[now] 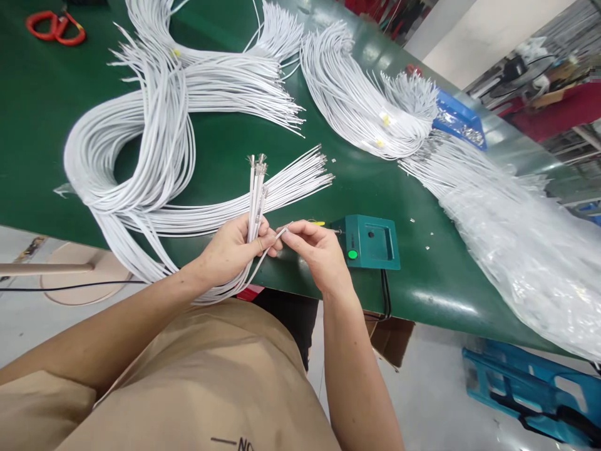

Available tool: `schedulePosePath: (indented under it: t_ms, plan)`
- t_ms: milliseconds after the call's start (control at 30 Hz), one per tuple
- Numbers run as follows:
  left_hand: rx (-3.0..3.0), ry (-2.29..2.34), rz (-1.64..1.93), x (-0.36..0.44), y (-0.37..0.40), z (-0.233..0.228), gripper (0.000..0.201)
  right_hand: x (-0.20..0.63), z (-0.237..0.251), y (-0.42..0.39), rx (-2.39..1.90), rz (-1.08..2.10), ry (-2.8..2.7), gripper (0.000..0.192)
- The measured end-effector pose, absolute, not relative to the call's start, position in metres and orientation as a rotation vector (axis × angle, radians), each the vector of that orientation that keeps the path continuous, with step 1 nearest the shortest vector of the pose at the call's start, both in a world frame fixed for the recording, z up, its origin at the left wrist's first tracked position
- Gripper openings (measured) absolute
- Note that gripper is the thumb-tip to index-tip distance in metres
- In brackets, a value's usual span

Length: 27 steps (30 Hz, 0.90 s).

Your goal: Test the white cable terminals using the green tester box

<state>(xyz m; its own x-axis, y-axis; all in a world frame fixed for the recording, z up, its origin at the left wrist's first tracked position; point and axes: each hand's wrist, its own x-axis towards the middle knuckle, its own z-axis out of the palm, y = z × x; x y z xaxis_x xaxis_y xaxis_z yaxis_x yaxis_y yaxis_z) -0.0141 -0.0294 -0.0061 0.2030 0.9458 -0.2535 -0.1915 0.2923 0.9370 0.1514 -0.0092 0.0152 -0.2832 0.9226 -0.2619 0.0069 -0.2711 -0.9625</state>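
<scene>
My left hand (239,246) is closed around a small bunch of white cables (256,197), whose stripped, frayed ends point up. Between its thumb and fingers one cable leans out toward the right. My right hand (317,250) pinches the tip of that single cable (280,233) between thumb and fingertips. Just right of this hand sits a small green machine (373,241) with a bright green button. Behind my hands a larger bundle of white cables (211,213) lies along the table, its ends fanned out to the right.
More coiled white cables (136,138) cover the left of the green table (225,138). Further bundles (347,94) lie at the back, beside a blue tray (460,119) of small metal parts. Clear plastic wrap (530,244) covers cables at right. Red-handled scissors (56,28) lie at far left.
</scene>
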Motion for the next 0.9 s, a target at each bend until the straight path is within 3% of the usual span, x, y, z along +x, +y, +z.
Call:
schedulePosePath:
  t_ms: [133,367,500,567,700,900]
  plan:
    - [0.956,1.068,0.971,-0.014,-0.030,-0.006,0.025,0.154,0.019,-0.011,-1.320,1.477,-1.342,0.008]
    - [1.031,1.134,0.976,-0.015,-0.030,-0.010,0.024,0.158,0.021,-0.009,-1.269,1.514,-1.221,0.016]
    - [1.054,1.147,0.985,-0.013,-0.030,-0.009,0.021,0.151,0.024,-0.011,-1.343,1.398,-1.431,0.017]
    - [1.004,1.121,0.978,-0.013,-0.030,-0.007,0.020,0.148,0.022,-0.013,-1.386,1.264,-1.532,0.012]
    - [0.856,0.961,0.897,-0.013,-0.024,-0.006,0.042,0.143,0.008,-0.019,-1.453,0.921,-1.650,0.017]
    - [0.698,0.816,0.771,-0.007,-0.010,-0.007,0.040,0.145,-0.017,-0.023,-1.499,0.398,-1.918,0.026]
